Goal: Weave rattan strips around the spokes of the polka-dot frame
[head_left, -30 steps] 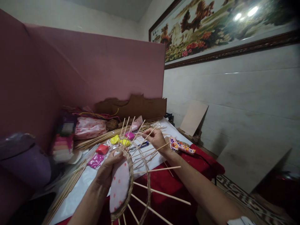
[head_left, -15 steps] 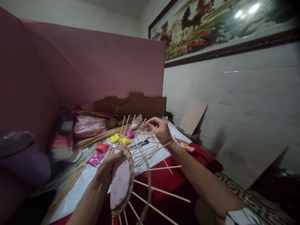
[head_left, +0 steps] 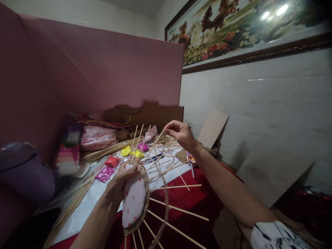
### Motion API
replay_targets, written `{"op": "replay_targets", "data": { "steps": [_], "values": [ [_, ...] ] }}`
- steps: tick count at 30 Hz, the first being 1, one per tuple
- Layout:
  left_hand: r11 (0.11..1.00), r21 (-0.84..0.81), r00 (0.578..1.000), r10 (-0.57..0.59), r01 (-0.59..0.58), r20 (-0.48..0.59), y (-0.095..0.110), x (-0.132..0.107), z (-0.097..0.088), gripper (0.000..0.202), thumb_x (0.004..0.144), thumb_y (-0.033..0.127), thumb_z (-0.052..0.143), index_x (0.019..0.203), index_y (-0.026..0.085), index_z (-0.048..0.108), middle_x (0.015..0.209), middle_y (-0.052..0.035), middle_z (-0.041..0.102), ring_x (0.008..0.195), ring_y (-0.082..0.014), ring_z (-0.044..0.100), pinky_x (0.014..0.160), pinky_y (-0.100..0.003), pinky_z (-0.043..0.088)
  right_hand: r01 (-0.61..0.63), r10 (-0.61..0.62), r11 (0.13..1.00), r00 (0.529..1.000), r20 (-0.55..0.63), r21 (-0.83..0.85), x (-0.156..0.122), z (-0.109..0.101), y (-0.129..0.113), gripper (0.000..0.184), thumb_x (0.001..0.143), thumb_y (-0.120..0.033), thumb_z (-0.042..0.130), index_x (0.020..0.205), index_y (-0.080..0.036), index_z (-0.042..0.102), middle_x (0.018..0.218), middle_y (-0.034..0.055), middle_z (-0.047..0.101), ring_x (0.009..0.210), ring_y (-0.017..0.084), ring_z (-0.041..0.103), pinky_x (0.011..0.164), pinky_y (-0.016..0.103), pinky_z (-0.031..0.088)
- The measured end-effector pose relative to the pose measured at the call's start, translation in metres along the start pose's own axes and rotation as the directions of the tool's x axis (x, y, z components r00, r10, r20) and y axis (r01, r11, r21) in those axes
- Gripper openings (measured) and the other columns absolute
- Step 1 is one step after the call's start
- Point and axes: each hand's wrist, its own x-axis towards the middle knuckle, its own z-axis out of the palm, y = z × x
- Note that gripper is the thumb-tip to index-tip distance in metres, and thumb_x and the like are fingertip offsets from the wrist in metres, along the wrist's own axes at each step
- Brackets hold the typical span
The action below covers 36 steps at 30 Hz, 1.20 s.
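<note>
My left hand (head_left: 127, 174) grips the rim of a round base covered in white cloth with red dots (head_left: 133, 200). Brown twine (head_left: 147, 199) wraps the base's edge. Thin wooden sticks (head_left: 178, 209) fan out from that edge like spokes. Farther out, a ring of twine (head_left: 166, 200) runs across several of them. My right hand (head_left: 180, 135) has thumb and forefinger pinched together at the tip of one upper stick (head_left: 158, 137). Whether twine is also between those fingers I cannot tell.
Yellow (head_left: 126, 151), red (head_left: 112, 161) and magenta packets (head_left: 105, 174) lie on white sheeting over a red cloth (head_left: 204, 197). Behind are a blue-handled tool (head_left: 157, 157), bundled sticks (head_left: 103, 151), a twine ball (head_left: 123, 134) and torn cardboard (head_left: 155, 116). A purple container (head_left: 26, 176) stands left.
My right hand has moved slightly up and to the right, its fingertips now at the stick's tip. My left hand and the base have hardly moved.
</note>
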Motion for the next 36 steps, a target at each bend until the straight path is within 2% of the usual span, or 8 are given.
{"op": "replay_targets", "data": {
  "steps": [3,8,13,17,23,29,36],
  "values": [
    [1.0,-0.004,1.0,0.002,-0.002,0.023,0.0,-0.001,0.001,0.032,0.056,0.019,0.076,0.082,0.015,0.059,0.062,-0.0008,0.065,0.05,-0.0153,0.061,0.049,-0.026,0.051,0.014,-0.014,1.0,0.999,0.038,-0.02,0.003,-0.006,-0.002,0.011,0.07,-0.028,0.066,0.069,-0.018,0.061,0.065,-0.0012,0.057,0.062,0.011,0.051,0.06,0.026,0.042],
    [1.0,-0.01,0.999,0.018,-0.018,0.031,0.001,-0.001,0.003,0.03,0.057,0.017,0.075,0.083,0.014,0.06,0.064,-0.0007,0.064,0.052,-0.0137,0.061,0.054,-0.026,0.052,0.031,-0.031,0.994,1.0,0.003,-0.104,-0.006,-0.013,0.0,0.009,0.073,-0.025,0.063,0.07,-0.017,0.06,0.064,-0.0013,0.055,0.059,0.01,0.048,0.055,0.025,0.037],
    [1.0,0.02,1.0,0.007,-0.008,0.028,0.001,0.0,0.005,0.033,0.053,0.019,0.078,0.08,0.013,0.06,0.059,-0.0012,0.064,0.046,-0.0139,0.059,0.046,-0.024,0.051,0.005,-0.007,0.987,1.0,-0.009,-0.161,-0.01,-0.018,0.007,0.01,0.074,-0.026,0.062,0.072,-0.017,0.06,0.066,-0.001,0.056,0.061,0.011,0.049,0.057,0.025,0.037],
    [1.0,0.023,1.0,0.008,-0.009,0.013,0.001,-0.001,0.007,0.033,0.052,0.018,0.078,0.08,0.013,0.06,0.06,-0.001,0.064,0.046,-0.0129,0.059,0.046,-0.022,0.05,0.015,-0.013,0.985,1.0,0.01,-0.174,-0.006,-0.018,0.006,0.009,0.074,-0.026,0.061,0.072,-0.017,0.06,0.066,-0.0009,0.056,0.062,0.011,0.05,0.058,0.025,0.038],
    [0.999,0.032,1.0,-0.005,0.005,0.008,0.001,-0.001,0.007,0.033,0.053,0.018,0.078,0.079,0.014,0.059,0.061,-0.0018,0.065,0.046,-0.014,0.06,0.046,-0.024,0.05,0.076,-0.08,0.988,0.996,-0.025,-0.138,-0.005,-0.015,-0.001,0.008,0.075,-0.026,0.062,0.073,-0.018,0.06,0.068,-0.0005,0.057,0.064,0.012,0.051,0.061,0.026,0.04],
    [0.999,0.0,0.999,-0.032,0.032,-0.021,0.002,-0.001,0.003,0.034,0.056,0.015,0.076,0.085,0.015,0.056,0.063,-0.0005,0.066,0.048,-0.0144,0.061,0.047,-0.024,0.05,0.064,-0.084,0.988,0.987,-0.136,-0.143,-0.017,-0.022,-0.002,0.011,0.076,-0.028,0.061,0.073,-0.018,0.058,0.067,-0.0005,0.055,0.062,0.012,0.049,0.058,0.026,0.039],
    [1.0,-0.011,0.999,-0.026,0.025,-0.037,0.002,-0.001,0.003,0.031,0.057,0.016,0.075,0.08,0.015,0.054,0.063,-0.0023,0.067,0.05,-0.0172,0.063,0.049,-0.028,0.053,0.001,-0.049,0.981,0.968,-0.246,-0.192,-0.044,-0.035,-0.001,0.011,0.078,-0.027,0.061,0.075,-0.018,0.057,0.066,-0.0014,0.052,0.059,0.01,0.044,0.053,0.024,0.034]
  ]
}}
